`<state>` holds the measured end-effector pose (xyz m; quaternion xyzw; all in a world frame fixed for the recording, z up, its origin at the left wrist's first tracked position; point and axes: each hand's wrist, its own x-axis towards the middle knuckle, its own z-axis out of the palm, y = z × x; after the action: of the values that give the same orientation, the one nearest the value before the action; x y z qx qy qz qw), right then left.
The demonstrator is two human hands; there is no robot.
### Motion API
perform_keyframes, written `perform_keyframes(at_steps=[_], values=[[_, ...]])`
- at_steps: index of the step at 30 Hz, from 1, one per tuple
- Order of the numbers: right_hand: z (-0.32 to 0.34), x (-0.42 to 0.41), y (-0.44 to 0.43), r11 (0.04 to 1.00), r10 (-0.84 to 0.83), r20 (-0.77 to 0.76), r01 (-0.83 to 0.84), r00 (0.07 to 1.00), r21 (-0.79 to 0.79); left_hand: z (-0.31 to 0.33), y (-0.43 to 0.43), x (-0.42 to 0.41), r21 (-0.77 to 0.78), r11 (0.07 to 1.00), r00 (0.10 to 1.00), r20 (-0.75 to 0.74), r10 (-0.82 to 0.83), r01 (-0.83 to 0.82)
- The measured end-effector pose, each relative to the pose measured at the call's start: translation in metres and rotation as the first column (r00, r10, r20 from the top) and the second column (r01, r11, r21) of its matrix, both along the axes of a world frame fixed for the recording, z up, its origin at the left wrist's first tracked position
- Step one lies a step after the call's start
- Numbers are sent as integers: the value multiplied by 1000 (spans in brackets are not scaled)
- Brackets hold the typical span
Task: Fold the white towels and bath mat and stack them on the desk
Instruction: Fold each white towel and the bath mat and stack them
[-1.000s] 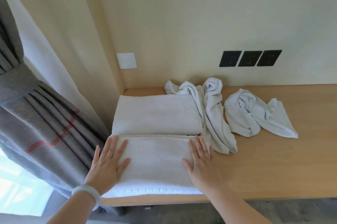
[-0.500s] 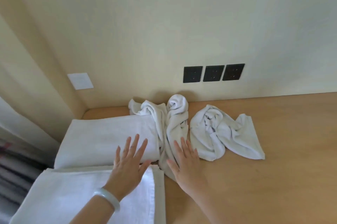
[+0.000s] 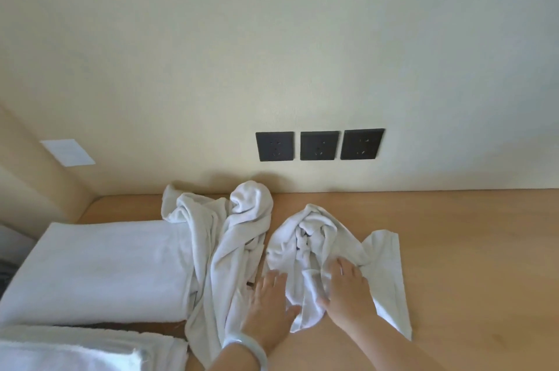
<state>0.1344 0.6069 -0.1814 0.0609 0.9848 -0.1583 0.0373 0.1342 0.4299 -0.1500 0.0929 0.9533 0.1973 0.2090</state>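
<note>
A small crumpled white towel [image 3: 314,237] lies on the wooden desk [image 3: 472,252]. My right hand [image 3: 348,292] lies on its near part, with fingers curled into a fold of the cloth. My left hand [image 3: 269,307], a pale bangle on its wrist, rests flat at that towel's left edge, its thumb touching the cloth. A longer crumpled towel [image 3: 233,249] trails from the wall toward me, just left of my left hand. A folded white towel [image 3: 106,265] lies at the left. Another folded white piece [image 3: 75,349] sits at the lower left corner.
Three black wall sockets [image 3: 319,145] sit above the desk's back edge. A white plate [image 3: 68,152] is on the side wall at the left. Bare desk stretches to the right of the small towel.
The view has swung right and up, away from the folded pieces and the curtain. Both hands left the folded towel and moved right onto the small crumpled towel.
</note>
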Motion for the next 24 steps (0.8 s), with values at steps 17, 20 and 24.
perform_keyframes(at_steps=[17, 20, 24], values=[[-11, 39, 136, 992, -124, 162, 119, 979, 41, -25, 69, -66, -38, 990, 989, 63, -133, 136], [2, 55, 182, 995, -93, 159, 86, 983, 50, -29, 84, -50, -20, 962, 962, -16, -272, 271], [23, 81, 244, 996, 81, 199, -84, 977, 10, -28, 119, -30, -46, 956, 950, -110, -293, 289]])
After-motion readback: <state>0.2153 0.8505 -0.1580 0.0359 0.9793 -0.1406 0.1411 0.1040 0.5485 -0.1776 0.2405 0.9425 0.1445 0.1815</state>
